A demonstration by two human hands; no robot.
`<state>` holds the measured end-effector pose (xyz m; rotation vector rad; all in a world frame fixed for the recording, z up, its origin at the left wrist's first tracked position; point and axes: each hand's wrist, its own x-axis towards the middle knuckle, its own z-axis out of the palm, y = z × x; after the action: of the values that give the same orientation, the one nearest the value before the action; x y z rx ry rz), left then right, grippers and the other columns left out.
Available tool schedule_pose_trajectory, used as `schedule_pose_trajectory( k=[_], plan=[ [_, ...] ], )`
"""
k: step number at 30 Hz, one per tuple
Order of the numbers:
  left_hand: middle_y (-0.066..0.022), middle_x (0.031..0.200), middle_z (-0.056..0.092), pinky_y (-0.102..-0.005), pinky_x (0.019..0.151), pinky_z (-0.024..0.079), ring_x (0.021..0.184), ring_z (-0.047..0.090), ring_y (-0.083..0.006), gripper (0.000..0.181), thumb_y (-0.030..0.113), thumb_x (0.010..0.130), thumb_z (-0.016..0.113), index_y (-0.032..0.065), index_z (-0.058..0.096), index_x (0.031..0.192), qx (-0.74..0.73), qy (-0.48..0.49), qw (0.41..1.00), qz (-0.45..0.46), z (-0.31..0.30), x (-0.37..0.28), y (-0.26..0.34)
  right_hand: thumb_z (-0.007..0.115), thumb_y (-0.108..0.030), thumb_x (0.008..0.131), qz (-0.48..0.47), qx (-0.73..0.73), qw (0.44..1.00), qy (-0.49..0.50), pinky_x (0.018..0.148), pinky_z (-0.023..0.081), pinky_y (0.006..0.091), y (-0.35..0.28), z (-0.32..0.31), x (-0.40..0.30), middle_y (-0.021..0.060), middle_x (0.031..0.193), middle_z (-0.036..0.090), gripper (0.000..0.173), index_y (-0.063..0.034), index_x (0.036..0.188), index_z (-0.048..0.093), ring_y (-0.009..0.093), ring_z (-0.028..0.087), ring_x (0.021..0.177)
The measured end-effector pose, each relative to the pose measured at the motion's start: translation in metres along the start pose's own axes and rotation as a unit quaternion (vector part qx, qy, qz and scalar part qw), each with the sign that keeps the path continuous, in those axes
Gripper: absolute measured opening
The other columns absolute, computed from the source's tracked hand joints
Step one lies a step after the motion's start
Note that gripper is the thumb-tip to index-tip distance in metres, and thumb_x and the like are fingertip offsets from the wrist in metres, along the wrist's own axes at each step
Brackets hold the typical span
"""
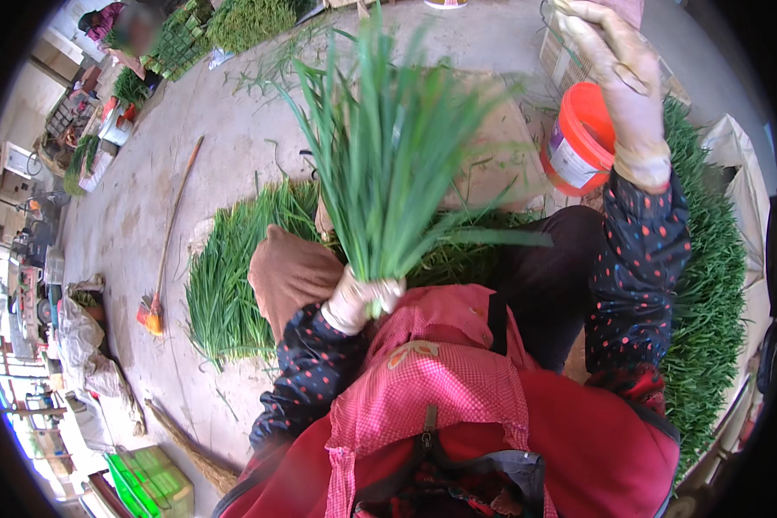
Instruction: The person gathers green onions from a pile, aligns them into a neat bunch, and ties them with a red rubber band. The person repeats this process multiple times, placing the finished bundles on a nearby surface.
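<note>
My left hand, in a pale glove, is closed around the lower stems of a bunch of flat green leaves, which look like garlic chives. The leaves fan out upward above my lap, their tips blurred. At the upper right, my right hand is raised, also gloved, with its fingertips close to the picture's top edge. A thin green strand shows beside these fingers; whether they hold it is unclear. Below and left of this hand stands an orange bucket with a label.
Leaf piles lie on the floor at my left and along my right side. A plastic crate stands behind the bucket. Further left are a broom and a green crate. Another person is at the upper left.
</note>
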<state>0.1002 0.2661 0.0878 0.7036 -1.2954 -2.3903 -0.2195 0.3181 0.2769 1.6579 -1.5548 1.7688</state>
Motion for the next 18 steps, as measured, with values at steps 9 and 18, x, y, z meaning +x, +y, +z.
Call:
schedule_pose_trajectory(
  k=[9,18],
  plan=[
    [-0.0127,0.072,0.063,-0.0376,0.06,0.049,0.066,0.062,-0.0262,0.055,0.011,0.077,0.062,-0.0076,0.041,0.124,0.667,0.218,0.697,0.148,-0.109,0.145,0.078,0.057,-0.041,0.088,0.456,0.516,0.656,-0.31,0.095,0.042,0.0339,0.02,0.158,-0.177,0.0089,0.114,0.059,0.055,-0.0014,0.125,0.049,0.02,0.056,0.105],
    [-0.0228,0.085,0.064,-0.0435,0.063,0.05,0.073,0.065,-0.0339,0.079,0.019,0.078,0.056,-0.0074,0.013,0.138,0.833,0.125,0.538,0.033,-0.023,0.185,0.024,0.07,-0.023,0.081,0.582,0.65,0.469,0.138,0.088,0.045,0.0343,0.079,0.201,-0.192,0.0091,0.105,0.059,0.041,-0.0036,0.113,0.054,0.02,0.057,0.096]
  ],
)
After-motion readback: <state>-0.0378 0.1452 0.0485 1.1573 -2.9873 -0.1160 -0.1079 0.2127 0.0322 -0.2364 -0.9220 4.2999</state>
